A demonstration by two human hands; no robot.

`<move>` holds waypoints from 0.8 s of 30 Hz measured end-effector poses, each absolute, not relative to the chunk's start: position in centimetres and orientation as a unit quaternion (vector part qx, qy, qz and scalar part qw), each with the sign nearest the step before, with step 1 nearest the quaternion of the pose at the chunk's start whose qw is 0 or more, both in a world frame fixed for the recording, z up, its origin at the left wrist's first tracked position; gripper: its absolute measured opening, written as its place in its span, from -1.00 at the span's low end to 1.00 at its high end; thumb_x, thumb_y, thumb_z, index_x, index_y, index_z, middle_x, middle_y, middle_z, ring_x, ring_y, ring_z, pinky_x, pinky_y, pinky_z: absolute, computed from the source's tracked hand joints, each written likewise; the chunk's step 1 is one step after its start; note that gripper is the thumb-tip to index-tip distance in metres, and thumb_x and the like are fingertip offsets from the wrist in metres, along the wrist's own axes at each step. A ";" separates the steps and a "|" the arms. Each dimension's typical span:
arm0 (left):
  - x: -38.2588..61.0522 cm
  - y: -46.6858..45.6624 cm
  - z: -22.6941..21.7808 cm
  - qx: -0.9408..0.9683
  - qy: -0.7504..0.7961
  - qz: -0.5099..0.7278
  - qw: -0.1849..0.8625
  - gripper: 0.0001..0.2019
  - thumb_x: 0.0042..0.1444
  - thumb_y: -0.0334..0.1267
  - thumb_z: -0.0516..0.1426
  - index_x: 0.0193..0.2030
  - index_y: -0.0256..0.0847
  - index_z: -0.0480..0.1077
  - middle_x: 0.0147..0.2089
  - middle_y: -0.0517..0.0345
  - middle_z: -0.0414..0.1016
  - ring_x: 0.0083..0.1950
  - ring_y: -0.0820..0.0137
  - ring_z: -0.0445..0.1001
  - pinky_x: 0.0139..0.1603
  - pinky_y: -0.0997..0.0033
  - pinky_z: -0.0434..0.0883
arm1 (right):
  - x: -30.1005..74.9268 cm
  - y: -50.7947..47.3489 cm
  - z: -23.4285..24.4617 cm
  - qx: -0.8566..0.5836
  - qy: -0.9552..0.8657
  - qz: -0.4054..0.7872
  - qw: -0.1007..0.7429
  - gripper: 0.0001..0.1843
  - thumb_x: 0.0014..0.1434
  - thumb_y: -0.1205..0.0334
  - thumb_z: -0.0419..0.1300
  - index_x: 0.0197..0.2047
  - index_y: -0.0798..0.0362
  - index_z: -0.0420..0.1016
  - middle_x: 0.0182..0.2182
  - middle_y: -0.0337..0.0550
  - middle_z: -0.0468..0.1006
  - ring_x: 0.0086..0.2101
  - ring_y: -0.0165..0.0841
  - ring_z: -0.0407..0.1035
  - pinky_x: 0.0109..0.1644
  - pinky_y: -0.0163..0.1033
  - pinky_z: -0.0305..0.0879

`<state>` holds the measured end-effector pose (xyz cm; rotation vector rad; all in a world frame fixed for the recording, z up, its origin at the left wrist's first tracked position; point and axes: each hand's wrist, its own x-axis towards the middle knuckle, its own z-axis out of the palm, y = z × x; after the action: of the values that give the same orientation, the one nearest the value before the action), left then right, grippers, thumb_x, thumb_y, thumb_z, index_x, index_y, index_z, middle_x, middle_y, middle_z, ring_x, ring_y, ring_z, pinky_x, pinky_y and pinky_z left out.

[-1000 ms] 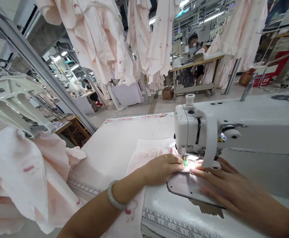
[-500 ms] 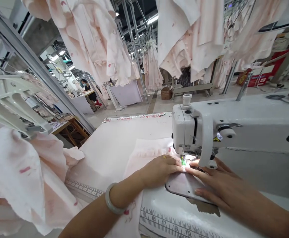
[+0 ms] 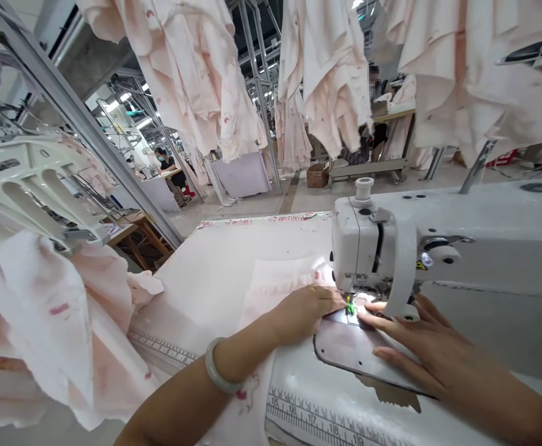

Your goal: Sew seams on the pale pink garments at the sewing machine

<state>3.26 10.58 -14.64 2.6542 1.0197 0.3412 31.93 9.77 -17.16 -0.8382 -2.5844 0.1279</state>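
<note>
A white sewing machine (image 3: 354, 248) stands at the right, its lamp lighting the needle area. My left hand (image 3: 305, 313) lies at the left of the presser foot, its fingers pressed together on a pale pink printed fabric (image 3: 271, 282). The fabric runs under my left forearm toward the front edge. To the right of the needle, my right hand (image 3: 419, 341) rests flat with its fingers spread on the machine bed, fingertips near the foot. A small green part (image 3: 350, 305) shows between my two hands. Whether fabric lies under the right fingertips is hard to see.
A measuring tape (image 3: 317, 421) runs along the table's front. Pink pieces (image 3: 61, 322) hang from a white clamp hanger (image 3: 33, 186) at left. More pink garments (image 3: 191, 80) hang overhead. A metal post (image 3: 80, 118) slants at left. Another person (image 3: 165, 162) sits far back.
The view has shifted slightly, so the machine and table appear further right. Both hands stay beside the needle, with little movement against the machine. The hanging garments at the upper right have shifted.
</note>
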 end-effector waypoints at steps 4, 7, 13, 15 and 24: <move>3.2 10.6 -14.3 0.915 0.354 0.116 0.155 -0.50 0.28 -0.63 -0.01 0.24 -0.28 0.52 0.35 -0.03 0.54 0.43 0.25 0.44 0.52 0.20 0.32 | 31.8 9.9 -17.1 -0.318 -0.926 0.083 0.184 -0.48 0.51 -0.22 0.06 0.32 -0.17 0.54 -0.08 -0.06 0.69 0.06 0.04 0.57 0.45 0.53 0.12; 3.1 10.5 -14.2 0.912 0.359 0.119 0.156 -0.51 0.29 -0.61 0.00 0.26 -0.30 0.51 0.36 -0.06 0.53 0.44 0.24 0.43 0.53 0.20 0.32 | 31.7 10.0 -17.2 -0.322 -0.924 0.088 0.186 -0.48 0.50 -0.23 0.07 0.33 -0.20 0.54 -0.08 -0.08 0.69 0.06 0.04 0.57 0.46 0.53 0.10; 2.8 10.6 -14.8 0.917 0.351 0.133 0.136 -0.50 0.30 -0.61 -0.01 0.28 -0.24 0.50 0.36 0.00 0.53 0.44 0.34 0.43 0.53 0.27 0.32 | 31.7 10.1 -17.7 -0.295 -0.929 0.058 0.218 -0.52 0.50 -0.20 0.11 0.33 -0.23 0.53 -0.01 -0.14 0.70 0.00 -0.02 0.60 0.47 0.45 0.13; 2.1 11.6 -15.0 0.908 0.367 0.144 0.139 -0.47 0.29 -0.60 -0.01 0.27 -0.16 0.52 0.33 0.08 0.56 0.41 0.38 0.46 0.50 0.29 0.36 | 31.5 10.2 -17.7 -0.289 -0.929 0.046 0.227 -0.55 0.50 -0.19 0.13 0.31 -0.25 0.53 0.02 -0.17 0.70 0.01 -0.02 0.60 0.46 0.44 0.14; -5.7 17.6 -11.8 0.790 0.583 0.147 0.123 -0.57 0.30 -0.43 0.12 0.29 -0.34 0.47 0.38 -0.27 0.47 0.52 -0.04 0.33 0.58 -0.19 0.19 | 30.9 10.0 -18.2 -0.257 -0.926 0.000 0.275 -0.59 0.51 -0.05 0.14 0.35 -0.29 0.48 0.08 -0.31 0.70 0.00 -0.09 0.63 0.34 0.24 0.33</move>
<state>-5.70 17.58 -11.83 2.3041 1.6998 0.4299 30.89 10.04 -18.23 -0.6901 -2.4897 0.0002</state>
